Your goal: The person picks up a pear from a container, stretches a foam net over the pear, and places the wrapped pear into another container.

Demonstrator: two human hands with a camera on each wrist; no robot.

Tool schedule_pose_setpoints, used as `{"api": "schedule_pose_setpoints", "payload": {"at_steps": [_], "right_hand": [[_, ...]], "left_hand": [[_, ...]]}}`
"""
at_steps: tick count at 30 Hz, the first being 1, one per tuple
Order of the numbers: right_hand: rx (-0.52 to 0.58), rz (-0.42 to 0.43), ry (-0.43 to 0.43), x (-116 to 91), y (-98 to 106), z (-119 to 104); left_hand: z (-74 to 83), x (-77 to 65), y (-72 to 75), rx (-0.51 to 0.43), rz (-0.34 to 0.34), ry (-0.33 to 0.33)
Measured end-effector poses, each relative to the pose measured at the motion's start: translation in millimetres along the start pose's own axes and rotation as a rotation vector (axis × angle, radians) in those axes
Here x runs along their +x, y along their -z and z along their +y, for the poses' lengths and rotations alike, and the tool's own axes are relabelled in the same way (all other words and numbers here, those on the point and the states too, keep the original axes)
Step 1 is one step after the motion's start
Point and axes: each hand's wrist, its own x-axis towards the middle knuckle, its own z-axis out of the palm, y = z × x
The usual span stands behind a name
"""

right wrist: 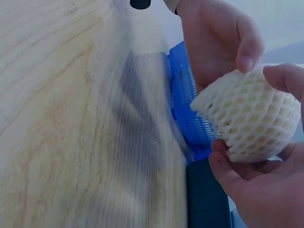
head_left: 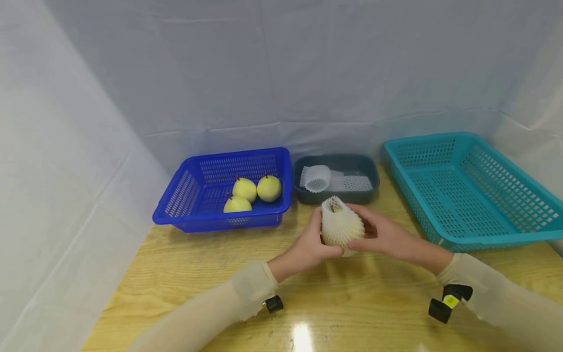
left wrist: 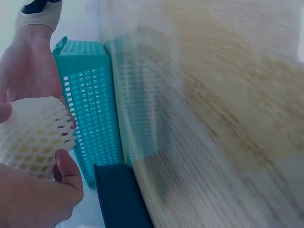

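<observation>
Between both hands is a pear in a white foam net sleeve (head_left: pixel 342 229), held above the wooden table. A bit of its stem shows through the sleeve's open top in the head view. My left hand (head_left: pixel 310 247) grips it from the left, thumb across the near side. From the right, my right hand (head_left: pixel 382 235) holds it with thumb and fingers. Yellow shows through the mesh of the foam net (right wrist: pixel 254 114) in the right wrist view. The left wrist view has the netted pear (left wrist: pixel 33 135) at its left edge, with fingers on both sides of it.
A blue basket (head_left: pixel 176 220) with several yellow pears (head_left: pixel 269 188) stands at the back left. Beside it, a dark teal bin (head_left: pixel 336 198) holds white foam nets (head_left: pixel 317 178). A larger turquoise basket (head_left: pixel 466 195) sits on the right. White sheeting (head_left: pixel 281 73) hangs behind.
</observation>
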Motion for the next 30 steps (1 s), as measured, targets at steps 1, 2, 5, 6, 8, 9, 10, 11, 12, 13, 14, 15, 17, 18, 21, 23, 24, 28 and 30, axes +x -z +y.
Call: {"api": "schedule_pose_setpoints", "payload": {"at_steps": [1,2,5,6,8,9,10,11,12,13,14,15,17,18,21,23,24,28,30], "right_hand": [[0.006,0.010,-0.006,0,0,0],[0.012,0.021,-0.010,0,0,0],[0.028,0.060,-0.019,-1,-1,0],[0.032,0.074,-0.023,-1,-1,0],[0.037,0.101,-0.029,0,-2,0],[0.036,0.115,-0.032,0,-3,0],[0.041,0.126,-0.029,0,-4,0],[0.041,0.136,-0.026,0,-5,-1],[0.037,0.143,-0.023,1,-6,-1],[0.031,0.150,-0.019,1,-7,-1],[0.029,0.153,-0.015,1,-9,-1],[0.032,0.152,-0.012,0,-10,-2],[0.041,0.141,-0.007,-1,-12,-2],[0.047,0.135,-0.003,-1,-13,-3],[0.057,0.115,0.012,-4,-14,-4],[0.024,0.117,0.022,-4,-14,-6],[0.002,0.121,0.025,-4,-13,-6],[-0.025,0.123,0.042,-4,-10,-5],[0.012,0.107,0.057,-3,-9,-4]], "left_hand": [[0.2,-0.5,-0.1,-0.006,0.006,0.007],[0.3,-0.9,-0.3,-0.017,0.015,0.004],[3.2,-2.3,-1.4,-0.019,0.044,-0.002],[4.3,-2.6,-2.3,-0.020,0.050,-0.006],[7.5,-2.9,-4.6,0.000,0.064,-0.019],[9.3,-3.0,-5.9,0.019,0.074,-0.020],[10.7,-3.0,-7.2,0.037,0.086,-0.020],[11.6,-2.5,-8.5,0.051,0.099,-0.021],[12.2,-2.1,-9.7,0.065,0.115,-0.021],[12.9,-1.6,-10.5,0.081,0.130,-0.021],[13.3,-1.3,-11.1,0.088,0.142,-0.017],[13.5,-1.3,-11.5,0.084,0.152,-0.009],[13.0,-1.2,-11.4,0.073,0.167,0.004],[12.7,-1.6,-10.8,0.067,0.170,0.010],[11.9,-2.8,-7.8,0.032,0.165,0.026],[11.5,-3.3,-5.4,-0.004,0.152,0.025],[11.2,-3.3,-4.4,-0.029,0.143,0.023],[10.8,-4.0,-1.9,-0.092,0.104,0.005],[10.7,-4.6,-1.3,-0.101,0.080,-0.006]]}}
